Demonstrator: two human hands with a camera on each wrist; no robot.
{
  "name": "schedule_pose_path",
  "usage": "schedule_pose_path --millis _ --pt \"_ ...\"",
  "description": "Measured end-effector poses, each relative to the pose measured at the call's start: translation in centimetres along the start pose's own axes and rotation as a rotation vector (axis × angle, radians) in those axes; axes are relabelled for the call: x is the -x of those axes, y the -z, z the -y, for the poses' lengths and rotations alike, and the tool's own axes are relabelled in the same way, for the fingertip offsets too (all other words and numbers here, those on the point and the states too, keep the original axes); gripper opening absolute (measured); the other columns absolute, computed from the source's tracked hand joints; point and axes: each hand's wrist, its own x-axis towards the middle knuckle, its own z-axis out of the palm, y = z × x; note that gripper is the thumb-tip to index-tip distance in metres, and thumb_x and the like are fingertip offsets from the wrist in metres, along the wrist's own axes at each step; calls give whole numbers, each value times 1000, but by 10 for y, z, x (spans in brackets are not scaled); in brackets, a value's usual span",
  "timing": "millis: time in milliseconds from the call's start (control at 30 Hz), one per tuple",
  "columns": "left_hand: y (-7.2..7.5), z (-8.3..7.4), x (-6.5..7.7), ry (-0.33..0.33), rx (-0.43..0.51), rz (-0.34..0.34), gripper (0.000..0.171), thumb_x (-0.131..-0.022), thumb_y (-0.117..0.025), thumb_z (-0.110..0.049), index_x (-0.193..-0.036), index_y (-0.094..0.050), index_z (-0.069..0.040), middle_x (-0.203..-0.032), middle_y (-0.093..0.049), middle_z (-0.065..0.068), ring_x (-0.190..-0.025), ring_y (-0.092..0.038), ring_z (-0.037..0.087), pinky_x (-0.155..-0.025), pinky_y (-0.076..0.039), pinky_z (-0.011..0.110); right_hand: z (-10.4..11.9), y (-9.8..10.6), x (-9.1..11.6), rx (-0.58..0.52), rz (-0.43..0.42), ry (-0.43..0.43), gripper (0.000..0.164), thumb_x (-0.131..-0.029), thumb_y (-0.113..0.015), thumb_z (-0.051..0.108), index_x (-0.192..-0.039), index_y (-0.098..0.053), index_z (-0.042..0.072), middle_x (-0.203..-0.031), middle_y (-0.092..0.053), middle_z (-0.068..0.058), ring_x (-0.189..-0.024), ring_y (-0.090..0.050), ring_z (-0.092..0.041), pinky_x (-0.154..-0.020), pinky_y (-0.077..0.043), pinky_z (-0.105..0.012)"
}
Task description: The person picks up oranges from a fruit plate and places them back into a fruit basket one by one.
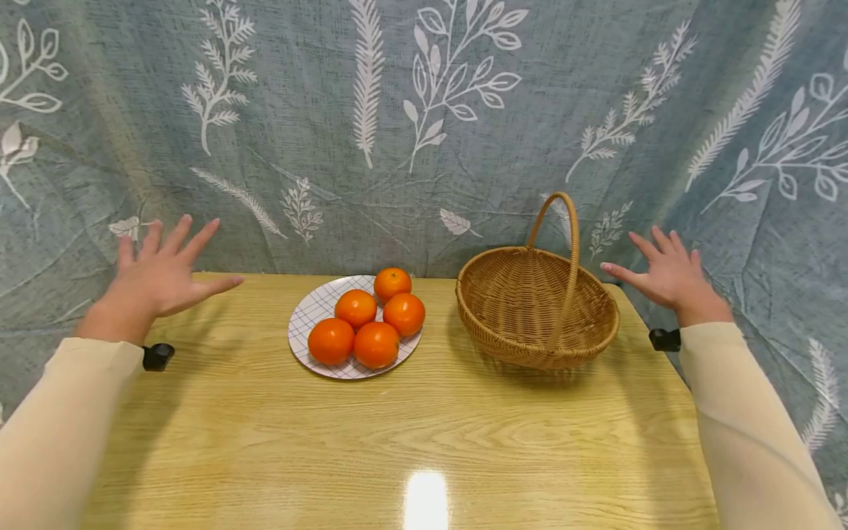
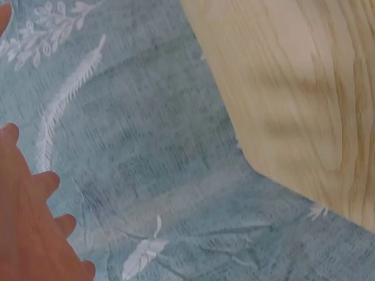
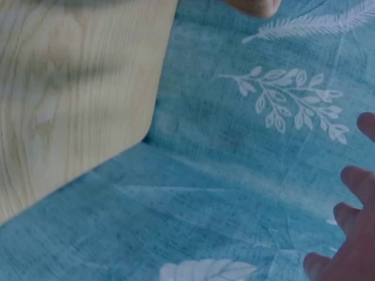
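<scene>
Several orange round fruits [image 1: 376, 344], which look like oranges or persimmons, sit on a white plate [image 1: 306, 324] with a thin grid pattern. To the right of the plate stands a brown wicker basket [image 1: 510, 294] with a tall arched handle; no contents show inside it. My left hand [image 1: 159, 276] hovers over the table's left side, fingers spread, holding nothing. Past the basket, near the right table edge, my right hand [image 1: 672, 276] is spread likewise and touches nothing. Each wrist view catches only part of its hand, the left fingers [image 2: 45, 186] and the right fingers [image 3: 357, 184].
A light wooden table [image 1: 371, 442] lies under the plate and basket, with a bright reflection near its front. Behind it and at both sides hangs a grey-blue cloth [image 1: 298, 88] with white leaf prints. Dark wrist cameras [image 1: 157, 357] are strapped at both cuffs.
</scene>
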Motion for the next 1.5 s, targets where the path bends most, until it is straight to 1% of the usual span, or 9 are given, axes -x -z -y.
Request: schedule_pose_path --millis 267,467,667,800,933,1000,1167,1333,1500 --pt "-21 -22 -1 -68 39 -4 105 -91 -46 -81 -165 12 -32 -171 14 20 -153 9 56 -114 10 80 5 -21 9 -172 -6 54 93 -101 -43 68 -166 -10 11 -169 12 -26 -153 15 -54 -113 -2 -82" --pt "-42 -55 5 -195 130 -27 103 -94 -57 -68 -167 0 -24 -171 -6 25 -154 -3 55 -119 -2 76 8 -42 24 -379 -56 82 81 -105 -44 58 -166 -15 13 -172 6 -19 -157 12 -47 -114 -4 -81" --pt "-68 -89 10 -361 325 -114 96 -93 -69 -49 -166 -16 -16 -166 -24 26 -152 -19 54 -120 -17 72 9 -57 37 -520 -110 55 78 -105 -50 52 -166 -17 15 -173 1 -17 -156 -1 -51 -114 -12 -80" --pt "-87 -111 12 -414 511 -104 91 -93 -74 -35 -164 -23 -11 -164 -30 25 -151 -26 50 -120 -22 70 12 -68 43 -659 -73 0 84 -103 -57 50 -167 -14 17 -173 0 -18 -156 -4 -50 -117 -18 -76" --pt "-100 -129 17 -419 629 -54 86 -92 -77 -29 -161 -29 -8 -162 -34 22 -150 -30 45 -120 -26 68 13 -81 47 -864 -54 -39 84 -103 -62 40 -167 -12 20 -173 0 -15 -159 -1 -41 -125 -21 -61" --pt "-106 -135 18 -412 662 -36 84 -92 -77 -28 -160 -32 -7 -160 -37 21 -148 -34 44 -119 -29 66 15 -87 49 -991 -61 -35 82 -103 -64 31 -167 -13 20 -173 0 -14 -160 1 -37 -127 -27 -44" --pt "-114 -141 20 -373 736 0 79 -92 -78 -28 -157 -38 -6 -156 -42 21 -138 -46 42 -113 -39 61 19 -97 49 -1359 -59 -2 81 -102 -63 9 -166 -14 18 -173 -6 -10 -158 -19 -24 -101 -49 -13" --pt "-118 -140 21 -347 755 -2 77 -91 -80 -27 -154 -42 -6 -150 -47 21 -132 -50 40 -108 -44 58 20 -103 49 -1625 4 15 76 -102 -58 -1 -164 -19 17 -154 -39 -4 -120 -62 -7 -87 -59 -21" --pt "-118 -135 25 -324 745 6 75 -86 -84 -28 -148 -50 -6 -144 -53 20 -127 -55 38 -104 -48 57 18 -108 50 -1734 76 41 67 -104 -52 -2 -161 -24 17 -137 -56 3 -112 -67 -10 -87 -61 -25"
